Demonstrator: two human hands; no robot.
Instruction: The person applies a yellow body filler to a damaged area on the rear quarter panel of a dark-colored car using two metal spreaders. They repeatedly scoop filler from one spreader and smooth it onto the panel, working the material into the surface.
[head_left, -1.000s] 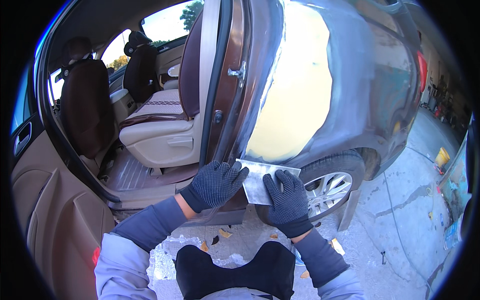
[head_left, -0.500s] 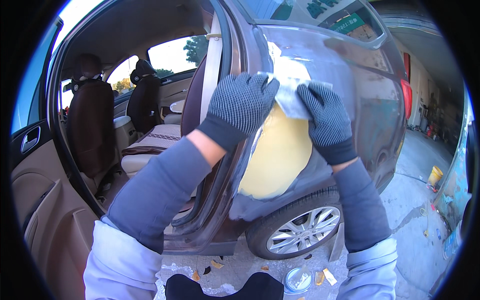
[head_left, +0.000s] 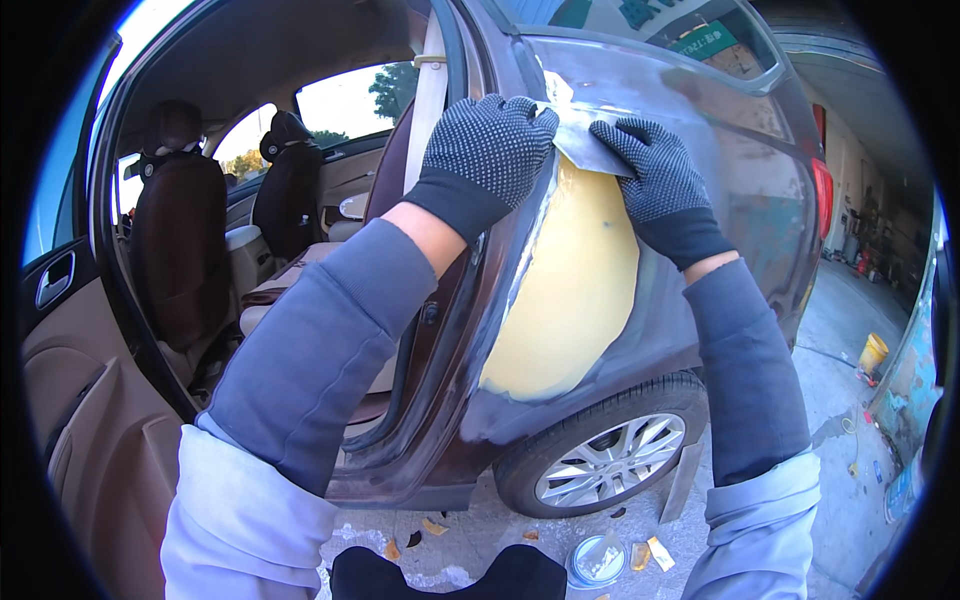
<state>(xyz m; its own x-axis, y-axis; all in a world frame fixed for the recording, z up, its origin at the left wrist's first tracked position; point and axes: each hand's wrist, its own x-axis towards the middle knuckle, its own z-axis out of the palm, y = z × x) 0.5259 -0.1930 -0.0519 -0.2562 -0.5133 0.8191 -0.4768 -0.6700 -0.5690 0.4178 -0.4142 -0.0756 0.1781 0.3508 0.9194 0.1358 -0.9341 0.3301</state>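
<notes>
Both my hands wear dark knit gloves with pale dots. Between them is a thin, flat, silvery putty spreader [head_left: 588, 146], held against the car's rear quarter panel. My left hand [head_left: 485, 155] is closed at its left edge, beside the door opening. At the other edge, my right hand [head_left: 662, 190] is closed with fingers over the sheet's corner. Directly below lies a smooth patch of yellow body filler [head_left: 565, 285], running down toward the wheel arch. Grey, sanded paint surrounds this patch.
The open rear door [head_left: 110, 430] stands at left, with car seats [head_left: 180, 240] behind it. Below the panel is the rear wheel [head_left: 610, 460]. On the ground are a round tin [head_left: 598, 560] and scraps; a yellow bucket [head_left: 872, 352] stands farther right.
Both hands and the spreader have moved up the panel. More of the yellow filler's upper part now shows beneath them.
</notes>
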